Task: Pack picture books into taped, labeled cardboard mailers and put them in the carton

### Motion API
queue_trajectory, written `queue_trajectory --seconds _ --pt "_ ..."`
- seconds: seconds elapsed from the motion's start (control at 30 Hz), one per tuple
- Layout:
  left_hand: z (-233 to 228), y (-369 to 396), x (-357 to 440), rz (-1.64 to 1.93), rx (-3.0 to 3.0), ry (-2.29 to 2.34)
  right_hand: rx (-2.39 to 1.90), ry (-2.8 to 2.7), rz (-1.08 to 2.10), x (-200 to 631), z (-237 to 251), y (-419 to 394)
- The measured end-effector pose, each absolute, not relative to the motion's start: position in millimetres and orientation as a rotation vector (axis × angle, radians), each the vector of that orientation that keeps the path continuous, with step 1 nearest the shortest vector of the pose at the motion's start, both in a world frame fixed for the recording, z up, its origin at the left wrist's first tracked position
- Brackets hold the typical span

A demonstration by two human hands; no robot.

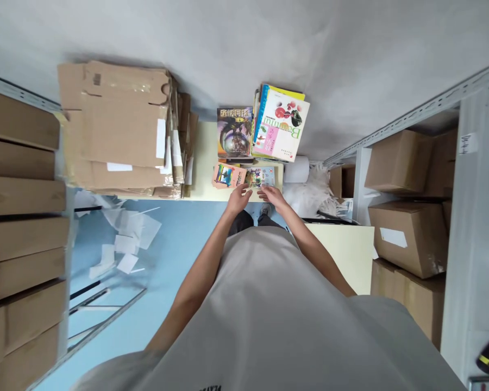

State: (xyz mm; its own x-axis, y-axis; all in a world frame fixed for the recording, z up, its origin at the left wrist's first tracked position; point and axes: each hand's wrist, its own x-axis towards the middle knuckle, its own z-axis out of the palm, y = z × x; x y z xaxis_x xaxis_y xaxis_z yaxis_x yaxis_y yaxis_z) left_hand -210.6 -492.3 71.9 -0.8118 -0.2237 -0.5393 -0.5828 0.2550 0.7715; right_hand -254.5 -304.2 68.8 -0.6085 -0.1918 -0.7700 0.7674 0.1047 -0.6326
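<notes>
My left hand (239, 199) is at the table's front edge, its fingers stretched out and apart. Its fingertips reach the near edges of a small pink booklet (229, 176) and a small booklet with a colourful cover (261, 176). On the other side, my right hand (271, 196) has its fingers loosely spread at the near edge of the colourful booklet; whether they touch it I cannot tell. Just behind lie a dark-covered book with a dragon picture (234, 132) and a stack of magazines (283, 122), a white one on top.
Flattened cardboard boxes (122, 125) are piled at the left of the pale table (206, 184). A white roll (296, 170) and packing material (309, 193) are at the right. Shelves with cardboard boxes (407, 239) flank both sides. Loose paper (126, 244) litters the blue floor.
</notes>
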Motion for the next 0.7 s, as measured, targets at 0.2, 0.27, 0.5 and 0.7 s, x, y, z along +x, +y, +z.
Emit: queue_trajectory --seconds 0.2,0.27,0.5,0.7 --pt "68 -510 -241 1.49 -0.718 2.225 0.65 1.609 -1.605 -271 65 -295" --pt "70 -519 -251 1.492 -0.669 2.227 0.661 1.61 -1.609 -278 68 -296" --pt "94 -534 -283 1.69 -0.547 2.215 0.741 1.627 -1.781 -299 86 -306" --pt "131 -520 -330 1.798 -0.407 2.322 1.2 1.945 -1.904 -321 112 -267"
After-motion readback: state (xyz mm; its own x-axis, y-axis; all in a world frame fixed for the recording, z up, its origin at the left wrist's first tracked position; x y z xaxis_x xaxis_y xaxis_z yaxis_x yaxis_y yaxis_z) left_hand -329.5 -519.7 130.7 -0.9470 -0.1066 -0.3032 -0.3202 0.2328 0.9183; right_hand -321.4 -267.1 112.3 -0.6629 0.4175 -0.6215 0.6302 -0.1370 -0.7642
